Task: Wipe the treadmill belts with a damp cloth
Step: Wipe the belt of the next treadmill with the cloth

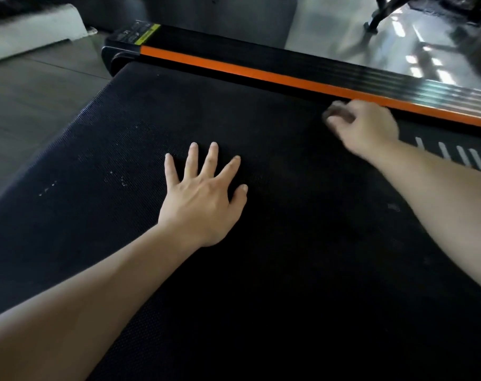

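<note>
The black textured treadmill belt (234, 270) fills most of the view, with small white specks on its left part (118, 180). My left hand (203, 193) lies flat on the belt, fingers spread and straight. My right hand (368, 127) is blurred, at the belt's far right edge beside the orange side rail (234, 68). Its fingers curl round a small dark wad, seemingly the cloth (337, 112), which is pressed to the belt. Most of the cloth is hidden by the fingers.
A black side rail with ribbed grooves (343, 70) runs beyond the orange strip, ending in a cap with a yellow label (148, 34). Glossy floor and a dark equipment stand (376, 20) lie beyond it. Grey floor (27, 105) lies left of the belt.
</note>
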A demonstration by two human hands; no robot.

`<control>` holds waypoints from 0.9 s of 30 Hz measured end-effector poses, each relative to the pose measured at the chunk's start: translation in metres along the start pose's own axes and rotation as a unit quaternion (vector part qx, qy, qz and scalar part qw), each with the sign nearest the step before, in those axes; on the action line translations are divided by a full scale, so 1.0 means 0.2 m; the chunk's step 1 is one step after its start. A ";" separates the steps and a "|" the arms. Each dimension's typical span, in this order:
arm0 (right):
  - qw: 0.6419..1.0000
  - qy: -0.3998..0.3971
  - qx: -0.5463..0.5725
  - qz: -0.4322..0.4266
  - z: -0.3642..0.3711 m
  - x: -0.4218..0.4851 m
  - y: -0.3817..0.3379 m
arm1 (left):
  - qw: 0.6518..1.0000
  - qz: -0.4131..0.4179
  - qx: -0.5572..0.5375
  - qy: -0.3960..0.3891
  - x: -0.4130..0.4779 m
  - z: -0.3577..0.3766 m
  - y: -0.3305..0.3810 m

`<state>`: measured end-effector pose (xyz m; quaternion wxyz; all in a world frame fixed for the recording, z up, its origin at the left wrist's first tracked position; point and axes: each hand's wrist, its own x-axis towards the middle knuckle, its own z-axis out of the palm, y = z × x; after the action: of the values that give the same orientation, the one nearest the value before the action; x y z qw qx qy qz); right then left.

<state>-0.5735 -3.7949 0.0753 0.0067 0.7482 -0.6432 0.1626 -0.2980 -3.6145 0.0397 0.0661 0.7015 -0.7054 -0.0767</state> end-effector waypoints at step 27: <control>0.993 -0.030 0.090 -0.068 -0.16 -0.98 -0.14 | 0.985 -0.102 -0.055 -0.126 -0.46 -0.06 0.29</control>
<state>-0.5768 -3.5949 0.0624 -0.0687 0.7920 -0.5739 0.1966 -0.3519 -3.5222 0.0651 0.0073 0.7496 -0.6279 -0.2093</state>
